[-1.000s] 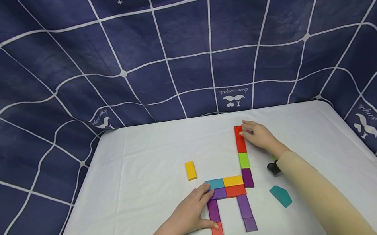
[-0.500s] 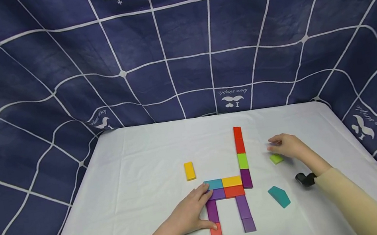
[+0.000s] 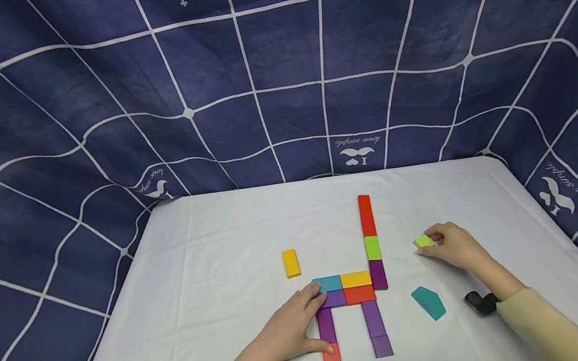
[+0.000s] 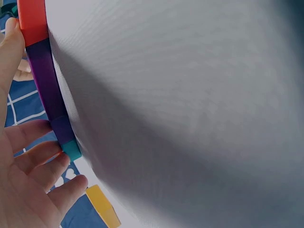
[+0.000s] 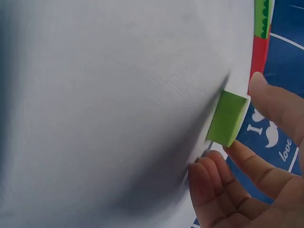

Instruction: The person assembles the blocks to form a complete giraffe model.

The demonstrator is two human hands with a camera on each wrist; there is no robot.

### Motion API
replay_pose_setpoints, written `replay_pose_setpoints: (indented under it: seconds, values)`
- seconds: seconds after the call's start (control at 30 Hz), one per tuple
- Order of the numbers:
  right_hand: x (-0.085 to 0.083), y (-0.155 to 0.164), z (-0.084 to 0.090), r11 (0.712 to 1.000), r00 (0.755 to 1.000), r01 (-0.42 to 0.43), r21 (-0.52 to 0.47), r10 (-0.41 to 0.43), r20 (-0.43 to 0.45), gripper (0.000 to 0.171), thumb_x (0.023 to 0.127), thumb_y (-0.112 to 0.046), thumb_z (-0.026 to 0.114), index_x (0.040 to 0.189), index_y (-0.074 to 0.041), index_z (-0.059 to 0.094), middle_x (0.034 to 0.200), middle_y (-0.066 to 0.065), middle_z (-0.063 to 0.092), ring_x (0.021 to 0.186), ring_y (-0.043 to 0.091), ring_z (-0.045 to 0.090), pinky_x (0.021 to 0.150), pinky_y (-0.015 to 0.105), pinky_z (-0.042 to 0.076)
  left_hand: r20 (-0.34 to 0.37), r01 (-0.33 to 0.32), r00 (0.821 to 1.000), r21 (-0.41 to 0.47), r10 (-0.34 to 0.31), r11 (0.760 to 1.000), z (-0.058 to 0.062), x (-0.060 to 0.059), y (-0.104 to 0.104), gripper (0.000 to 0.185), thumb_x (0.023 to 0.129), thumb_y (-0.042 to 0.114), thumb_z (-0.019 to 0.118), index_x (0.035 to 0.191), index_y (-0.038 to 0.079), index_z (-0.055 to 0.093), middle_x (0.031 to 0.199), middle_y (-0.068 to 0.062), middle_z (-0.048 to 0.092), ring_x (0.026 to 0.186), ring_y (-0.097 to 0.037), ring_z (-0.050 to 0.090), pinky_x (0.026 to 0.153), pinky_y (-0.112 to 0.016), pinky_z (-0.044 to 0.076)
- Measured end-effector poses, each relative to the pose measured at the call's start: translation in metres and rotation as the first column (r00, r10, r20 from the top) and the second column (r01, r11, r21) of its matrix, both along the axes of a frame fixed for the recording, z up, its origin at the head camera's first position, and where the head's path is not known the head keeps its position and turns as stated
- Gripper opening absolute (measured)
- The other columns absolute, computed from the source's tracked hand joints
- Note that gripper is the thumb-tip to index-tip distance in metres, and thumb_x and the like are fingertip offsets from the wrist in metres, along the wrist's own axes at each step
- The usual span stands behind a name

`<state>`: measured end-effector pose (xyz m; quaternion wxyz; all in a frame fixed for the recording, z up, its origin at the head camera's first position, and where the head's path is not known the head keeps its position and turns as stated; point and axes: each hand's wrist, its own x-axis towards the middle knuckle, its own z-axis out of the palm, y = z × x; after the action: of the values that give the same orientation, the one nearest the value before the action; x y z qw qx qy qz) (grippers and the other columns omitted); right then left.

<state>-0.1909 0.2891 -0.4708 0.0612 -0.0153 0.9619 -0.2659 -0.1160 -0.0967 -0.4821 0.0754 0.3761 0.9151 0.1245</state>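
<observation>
My left hand rests at the left side of a flat figure of coloured blocks, fingers spread. Its fingertips touch the blue-teal block and the violet block; its thumb lies by the coral block. In the left wrist view, these fingers run along the figure's edge. At the right, my right hand has thumb and index finger at opposite sides of a small lime green block, pinching it at the table. In the right wrist view, the green block sits between thumb and index finger.
A column of red, lime and purple blocks rises from the figure's right end. A loose yellow block lies left of it, and a teal angular piece lies to its right. White cloth covers the table; a navy curtain hangs behind.
My right hand has left the top red block of the column, moved right and toward me, and taken the lime green block between its fingers. My left hand has stayed in place.
</observation>
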Motion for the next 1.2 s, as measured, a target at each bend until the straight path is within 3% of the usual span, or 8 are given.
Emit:
replay_pose_setpoints:
  seconds: [0.33,0.63,0.93,1.07,1.2]
  values:
    - [-0.014,-0.006,-0.005,1.0,0.998,0.02,0.023,-0.019,-0.064,0.044,0.079,-0.023,0.072,0.106,0.011,0.063,0.084,0.014,0.061,0.072,0.022,0.054,0.062,0.033,0.047,-0.021,0.01,1.0,0.023,-0.01,1.0,0.0,0.0,-0.002,0.095,0.072,0.067,0.061,0.14,0.005,0.042,0.148,-0.012,0.034,0.138,-0.025,0.031,0.109,-0.041,0.034]
    - [-0.064,-0.018,0.005,0.99,0.988,0.135,-0.039,-0.137,-0.069,0.049,0.084,-0.028,0.067,0.118,0.006,0.057,0.1,0.021,0.061,0.085,0.03,0.056,0.069,0.039,0.049,-0.019,0.007,1.0,0.022,-0.007,1.0,-0.002,0.0,-0.003,0.096,0.072,0.069,0.059,0.14,0.005,0.041,0.149,-0.012,0.033,0.138,-0.025,0.03,0.11,-0.04,0.033]
    - [-0.126,-0.046,0.021,0.978,0.966,0.174,-0.111,-0.192,-0.175,0.044,0.087,-0.026,0.064,0.118,0.005,0.058,0.102,0.022,0.059,0.086,0.031,0.052,0.074,0.039,0.047,-0.034,0.021,0.999,0.037,-0.019,0.999,-0.003,0.001,-0.002,0.096,0.072,0.07,0.057,0.14,0.004,0.042,0.148,-0.013,0.034,0.138,-0.025,0.03,0.11,-0.04,0.034]
    - [-0.137,-0.059,0.009,0.974,0.96,0.203,-0.103,-0.218,-0.177,0.044,0.088,-0.021,0.063,0.122,0.006,0.056,0.104,0.023,0.058,0.088,0.032,0.052,0.076,0.04,0.049,-0.051,0.028,0.998,0.034,-0.026,0.999,-0.005,0.001,-0.003,0.096,0.072,0.071,0.055,0.14,0.004,0.042,0.148,-0.013,0.034,0.138,-0.026,0.03,0.109,-0.039,0.034]
    - [-0.136,-0.068,-0.004,0.983,0.967,0.184,0.007,-0.18,-0.182,0.041,0.087,-0.016,0.063,0.119,0.009,0.057,0.107,0.027,0.058,0.094,0.036,0.055,0.089,0.046,0.049,-0.065,0.024,0.998,0.031,-0.022,0.999,-0.006,0.0,-0.004,0.096,0.072,0.072,0.055,0.14,0.005,0.042,0.148,-0.012,0.034,0.139,-0.025,0.03,0.109,-0.039,0.034]
